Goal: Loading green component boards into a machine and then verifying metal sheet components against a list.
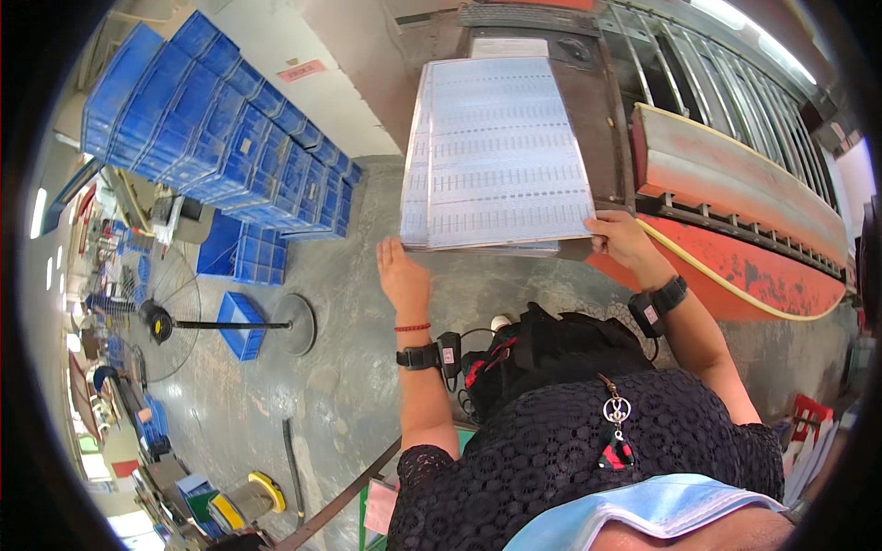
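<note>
Face mask (pixel 643 514), hands (pixel 404 275) gripping sheets (pixel 496 156)

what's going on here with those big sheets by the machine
A person is standing at a red machine, holding a stack of large pale printed sheets by its near edge. The left hand grips the stack's near left corner and the right hand the near right corner, with the far end of the stack lying toward the machine's dark table. Stacked blue crates and a standing fan are off to the left on the concrete floor.
</note>
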`<state>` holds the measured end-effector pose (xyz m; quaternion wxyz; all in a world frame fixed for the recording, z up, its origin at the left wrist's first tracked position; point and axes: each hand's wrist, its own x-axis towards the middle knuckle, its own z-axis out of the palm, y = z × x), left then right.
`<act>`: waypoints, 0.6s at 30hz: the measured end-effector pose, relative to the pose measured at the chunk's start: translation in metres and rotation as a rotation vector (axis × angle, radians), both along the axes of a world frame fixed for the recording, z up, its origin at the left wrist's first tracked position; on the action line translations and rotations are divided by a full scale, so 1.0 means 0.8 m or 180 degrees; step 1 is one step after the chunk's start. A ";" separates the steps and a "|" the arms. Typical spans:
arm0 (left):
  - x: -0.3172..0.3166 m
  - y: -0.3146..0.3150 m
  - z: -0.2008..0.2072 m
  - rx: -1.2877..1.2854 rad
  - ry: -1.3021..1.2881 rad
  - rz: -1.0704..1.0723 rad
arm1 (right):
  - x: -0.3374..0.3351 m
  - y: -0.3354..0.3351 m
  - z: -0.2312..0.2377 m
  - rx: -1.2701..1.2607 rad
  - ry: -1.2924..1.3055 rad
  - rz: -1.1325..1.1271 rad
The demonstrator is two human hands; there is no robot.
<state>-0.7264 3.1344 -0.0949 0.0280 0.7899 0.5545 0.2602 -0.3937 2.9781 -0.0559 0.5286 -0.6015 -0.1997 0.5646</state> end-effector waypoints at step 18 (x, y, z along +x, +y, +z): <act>0.005 -0.007 0.001 -0.0028 0.0051 0.0007 | -0.027 0.019 0.005 -0.0121 -0.0020 0.0415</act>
